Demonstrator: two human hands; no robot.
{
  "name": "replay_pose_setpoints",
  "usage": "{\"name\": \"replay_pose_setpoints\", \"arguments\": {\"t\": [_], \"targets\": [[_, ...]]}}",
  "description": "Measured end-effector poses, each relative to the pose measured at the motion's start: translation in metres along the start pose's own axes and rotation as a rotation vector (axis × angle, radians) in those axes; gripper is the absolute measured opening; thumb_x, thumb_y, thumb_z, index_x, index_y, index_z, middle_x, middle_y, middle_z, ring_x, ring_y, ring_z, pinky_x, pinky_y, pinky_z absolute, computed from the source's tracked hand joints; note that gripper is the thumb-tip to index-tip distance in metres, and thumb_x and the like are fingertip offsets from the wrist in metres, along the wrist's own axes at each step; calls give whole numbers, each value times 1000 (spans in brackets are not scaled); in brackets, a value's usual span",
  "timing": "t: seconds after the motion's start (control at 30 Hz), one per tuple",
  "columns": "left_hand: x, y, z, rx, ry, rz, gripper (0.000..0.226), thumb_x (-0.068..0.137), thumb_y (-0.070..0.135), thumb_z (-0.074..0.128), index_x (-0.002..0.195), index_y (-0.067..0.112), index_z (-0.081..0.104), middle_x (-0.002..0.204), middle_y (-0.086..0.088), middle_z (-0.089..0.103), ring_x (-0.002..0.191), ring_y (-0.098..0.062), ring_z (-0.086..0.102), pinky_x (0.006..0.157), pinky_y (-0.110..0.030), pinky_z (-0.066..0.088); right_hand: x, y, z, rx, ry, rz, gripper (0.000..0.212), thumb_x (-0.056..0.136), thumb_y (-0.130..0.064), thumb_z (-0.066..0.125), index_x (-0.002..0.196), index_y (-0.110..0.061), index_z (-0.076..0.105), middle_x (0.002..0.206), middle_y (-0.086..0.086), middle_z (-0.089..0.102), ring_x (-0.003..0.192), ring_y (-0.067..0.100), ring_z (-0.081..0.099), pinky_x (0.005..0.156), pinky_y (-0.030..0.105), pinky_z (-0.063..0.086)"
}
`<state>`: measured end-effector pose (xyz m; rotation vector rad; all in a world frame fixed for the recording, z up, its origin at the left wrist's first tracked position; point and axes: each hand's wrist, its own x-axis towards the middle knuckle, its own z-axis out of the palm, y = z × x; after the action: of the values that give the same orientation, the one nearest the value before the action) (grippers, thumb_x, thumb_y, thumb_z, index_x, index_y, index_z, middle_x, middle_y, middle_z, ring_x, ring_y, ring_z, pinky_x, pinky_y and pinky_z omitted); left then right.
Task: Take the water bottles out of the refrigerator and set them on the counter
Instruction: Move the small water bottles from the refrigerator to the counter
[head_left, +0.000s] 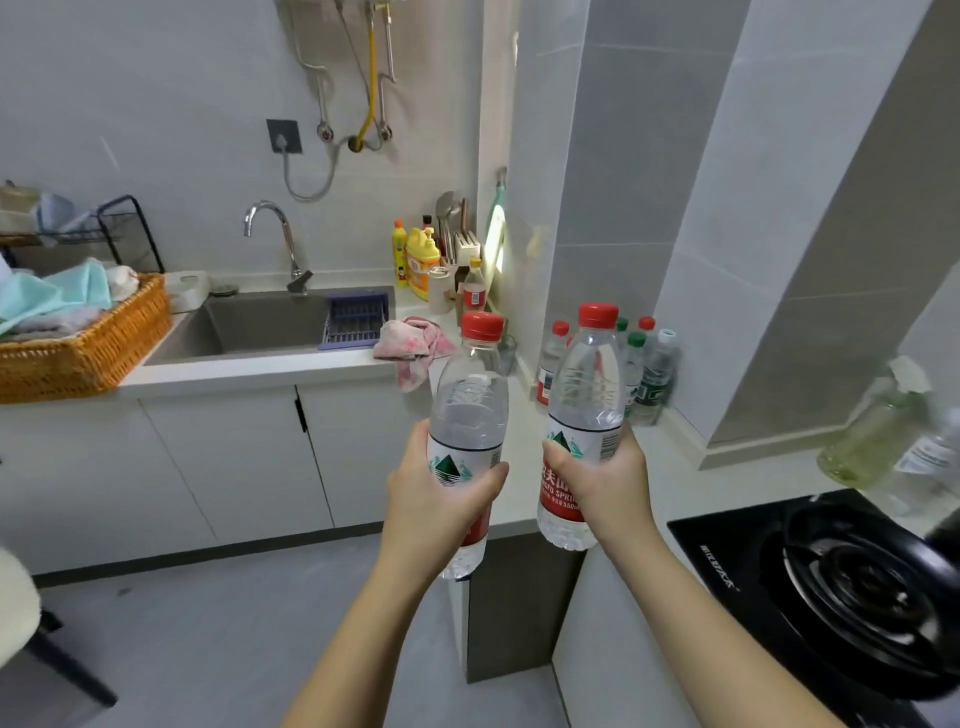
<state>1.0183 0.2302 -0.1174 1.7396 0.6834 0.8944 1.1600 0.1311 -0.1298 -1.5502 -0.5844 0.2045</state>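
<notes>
My left hand (436, 493) grips a clear water bottle with a red cap (470, 395) round its label, held upright in the air in front of the counter corner. My right hand (608, 478) grips a second red-capped water bottle (584, 395) the same way, just to the right of the first. Both bottles hang above the near edge of the white counter (670, 483). Several more water bottles (644, 374), with red and green caps, stand on the counter in the corner against the tiled wall behind them. The refrigerator is out of view.
A black gas hob (841, 582) lies at the right, with an oil bottle (872, 426) beyond it. A pink cloth (410, 343) hangs over the counter edge beside the sink (270, 322). A wicker basket (88, 348) of cloths sits at the left. Detergent bottles (421, 260) stand at the back.
</notes>
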Motion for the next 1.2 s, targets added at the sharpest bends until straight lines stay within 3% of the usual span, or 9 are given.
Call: {"name": "replay_pose_setpoints", "arguments": {"t": [0.17, 0.3, 0.53, 0.7, 0.83, 1.0, 1.2], "targets": [[40, -23, 24, -18, -40, -52, 46, 71, 27, 80, 107, 35, 52, 86, 20, 66, 80, 6, 63, 65, -13, 49, 36, 25, -1, -28, 37, 47, 46, 75, -14, 81, 109, -32, 56, 101, -14, 66, 93, 5, 64, 75, 21, 49], [84, -51, 45, -48, -123, -87, 47, 71, 26, 80, 109, 34, 53, 87, 18, 66, 80, 4, 64, 66, -14, 48, 74, 47, 7, -50, 57, 91, 49, 75, -13, 81, 116, -24, 58, 104, -9, 69, 95, 6, 66, 80, 26, 53], [165, -104, 76, -4, -284, -130, 52, 68, 32, 80, 109, 36, 49, 92, 19, 65, 81, 5, 62, 75, -26, 54, 132, 93, 21, -115, 122, 189, 53, 73, -12, 83, 117, -27, 56, 106, -13, 67, 97, 2, 64, 81, 21, 49], [194, -132, 92, 41, -362, -177, 47, 70, 26, 81, 105, 36, 51, 94, 17, 65, 82, 9, 60, 71, -17, 48, 147, 123, 21, -151, 187, 262, 47, 74, -10, 82, 106, -32, 55, 100, -16, 66, 90, -5, 63, 70, 11, 47], [206, -157, 108, 117, -401, -177, 50, 65, 24, 85, 101, 35, 51, 100, 11, 59, 93, -4, 58, 76, -21, 45, 160, 146, 19, -173, 146, 323, 46, 75, -8, 82, 108, -27, 56, 99, -14, 66, 87, -4, 62, 62, 4, 46], [213, -180, 130, 166, -436, -200, 53, 64, 22, 84, 103, 35, 50, 99, 13, 55, 94, -8, 55, 73, -17, 42, 177, 173, 14, -255, 97, 380, 43, 70, -10, 84, 99, -28, 58, 95, -12, 68, 87, 1, 65, 67, 13, 47], [221, -202, 155, 194, -411, -270, 49, 58, 25, 79, 95, 36, 49, 99, 4, 60, 91, -18, 59, 74, -34, 52, 200, 199, 6, -296, 85, 414, 44, 68, -16, 85, 99, -28, 57, 92, -13, 66, 85, 3, 63, 69, 20, 49]]}}
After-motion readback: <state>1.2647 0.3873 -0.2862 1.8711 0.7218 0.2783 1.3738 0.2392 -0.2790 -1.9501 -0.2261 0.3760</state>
